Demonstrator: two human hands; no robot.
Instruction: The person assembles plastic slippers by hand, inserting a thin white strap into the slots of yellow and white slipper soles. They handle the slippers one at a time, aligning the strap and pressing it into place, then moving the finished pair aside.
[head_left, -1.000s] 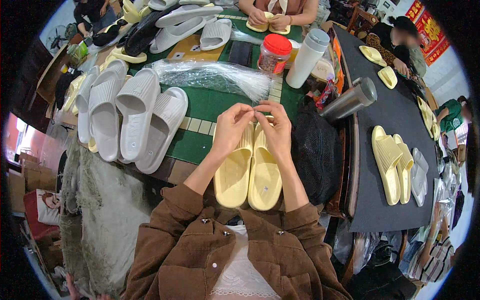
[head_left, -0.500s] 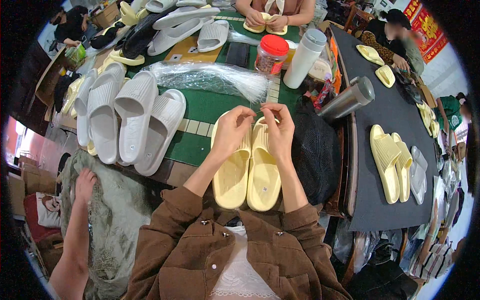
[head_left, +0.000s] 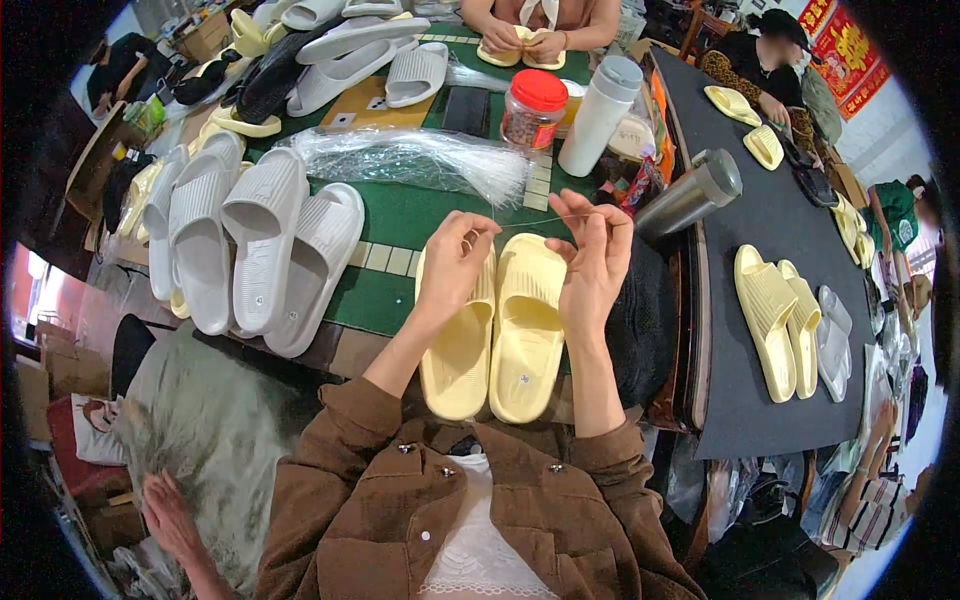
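Observation:
A pair of pale yellow slide sandals stands side by side at the near table edge: the left slide (head_left: 455, 365) and the right slide (head_left: 526, 350). Above them my left hand (head_left: 455, 262) pinches one end of a thin clear plastic strand (head_left: 535, 223). My right hand (head_left: 597, 262) grips the strand's other end between thumb and forefinger, its other fingers raised. The strand runs nearly level between my hands, over the slides' toe ends. Beyond lies a clear bag of similar strands (head_left: 400, 160), their loose tips toward my hands.
Grey slides (head_left: 265, 240) lean in a row at left. A red-lidded jar (head_left: 535, 108), a white bottle (head_left: 602, 115) and a steel tumbler (head_left: 690, 195) stand beyond my right hand. More slides lie on the dark side table (head_left: 780, 440). Another person's hand (head_left: 172, 515) is at lower left.
My hands have moved apart, the right one rightward and turned more open, so the strand shows stretched between them. The other person's hand at left has moved lower.

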